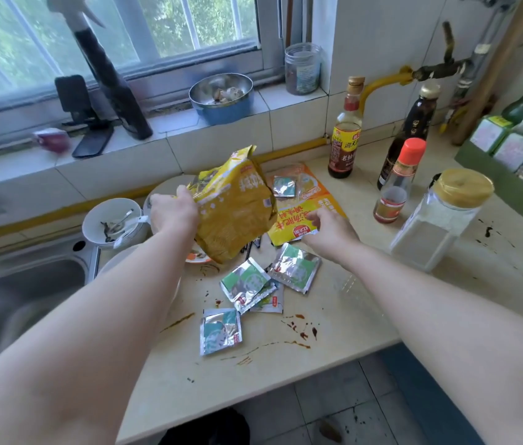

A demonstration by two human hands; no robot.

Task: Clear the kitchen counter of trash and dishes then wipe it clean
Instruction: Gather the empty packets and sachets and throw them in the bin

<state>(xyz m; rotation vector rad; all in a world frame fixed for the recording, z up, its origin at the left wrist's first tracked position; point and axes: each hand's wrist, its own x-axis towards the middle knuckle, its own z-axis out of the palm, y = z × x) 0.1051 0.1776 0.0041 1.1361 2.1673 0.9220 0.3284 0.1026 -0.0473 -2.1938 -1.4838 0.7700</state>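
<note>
My left hand [173, 211] grips a large crumpled yellow noodle bag [234, 210] and holds it up above the counter [334, 319]. My right hand [327, 232] reaches over a flat orange-yellow wrapper [305, 203] lying on the counter, fingers apart and touching its near edge. Several silver-and-green seasoning sachets [247, 285] lie scattered in front, one more sachet [284, 186] rests on the wrapper. A white bowl with a spoon [112, 221] and a plate [195, 255], partly hidden by the bag, stand at the left. Brown sauce stains [298, 329] mark the counter.
A steel sink [25, 284] lies at the left. A soy sauce bottle [345, 130], a dark bottle [414, 123], a red-capped bottle [398, 181] and a gold-lidded jar [440, 220] stand at the right. A blue bowl [221, 97] and a phone stand [83, 117] sit on the windowsill.
</note>
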